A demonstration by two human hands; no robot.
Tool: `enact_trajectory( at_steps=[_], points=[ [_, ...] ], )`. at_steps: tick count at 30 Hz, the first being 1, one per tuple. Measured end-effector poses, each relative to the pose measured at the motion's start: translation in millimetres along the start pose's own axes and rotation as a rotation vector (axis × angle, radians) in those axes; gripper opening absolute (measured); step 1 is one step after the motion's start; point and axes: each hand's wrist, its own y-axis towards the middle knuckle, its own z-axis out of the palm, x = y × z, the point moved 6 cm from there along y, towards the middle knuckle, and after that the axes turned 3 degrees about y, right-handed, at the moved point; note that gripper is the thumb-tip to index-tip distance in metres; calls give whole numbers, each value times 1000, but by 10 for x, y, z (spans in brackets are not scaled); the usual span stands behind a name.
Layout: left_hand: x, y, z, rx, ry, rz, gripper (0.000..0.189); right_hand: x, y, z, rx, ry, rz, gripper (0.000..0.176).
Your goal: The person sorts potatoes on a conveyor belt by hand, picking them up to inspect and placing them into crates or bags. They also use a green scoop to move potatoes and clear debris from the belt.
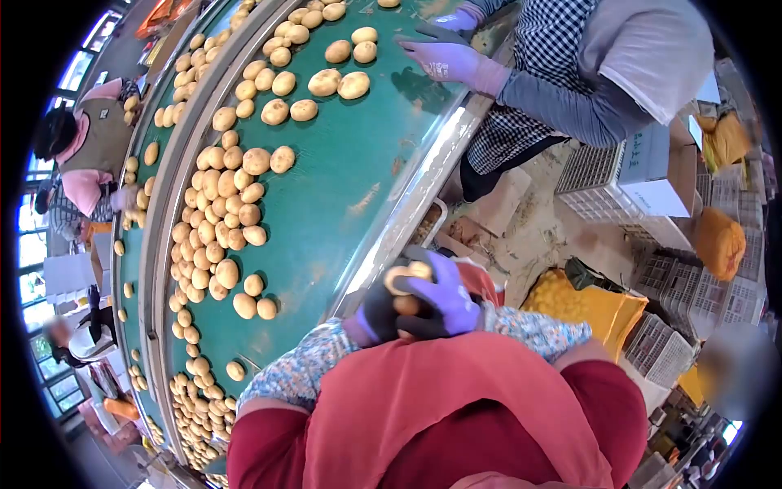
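Close in front of my body, past the near edge of the belt, my two gloved hands are together around a few potatoes (397, 280). My left hand (375, 311), in a purple and black glove, is closed against them from the left. From the right, my right hand (446, 297) curls its dark-tipped fingers over them. The potatoes show between the fingers; the palms are hidden. To the left, many loose potatoes (213, 216) lie on the green conveyor belt (318, 204), mostly bunched along its far side.
A metal rail (436, 167) edges the belt. Beyond it, a co-worker's gloved hands (448, 59) are over the belt at the upper right. Plastic crates (588, 175), a cardboard box (656, 167) and a yellow sack (607, 314) stand right. Other people work across the belt.
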Motion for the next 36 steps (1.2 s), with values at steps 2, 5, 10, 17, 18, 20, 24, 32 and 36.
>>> enact_trajectory(
  at_steps=[2, 5, 10, 17, 18, 20, 24, 32, 36],
  points=[
    [199, 201, -292, -16, -145, -213, 7, -196, -374, -37, -117, 75, 128, 57],
    [494, 604, -1011, 76, -211, -242, 14, -636, -920, 93, -174, 145, 317, 56],
    [179, 452, -1279, -131, 958, 434, 14, -1784, -1569, 732, -151, 412, 757, 50],
    [421, 160, -1976, 52, 91, 440, 17, -2436, -1320, 1400, -56, 1103, 1269, 48],
    [420, 83, -1794, -4, 74, 361, 20, -2440, -1380, 1455, -121, 1118, 1361, 49],
    [447, -147, -1413, -106, 31, 209, 26, -2377, -1586, 1529, -272, 1135, 1579, 50],
    [543, -759, -1012, -252, 143, 84, 39, -3129, -3090, 1967, -287, 1202, 1697, 46],
    [415, -2049, -641, -462, 620, 202, 64, -2519, -3515, 1929, -221, 1233, 1623, 44],
    [54, -2631, -477, -775, 863, 495, 57, -2083, -3131, 1926, -161, 1237, 1447, 44]
  ],
)
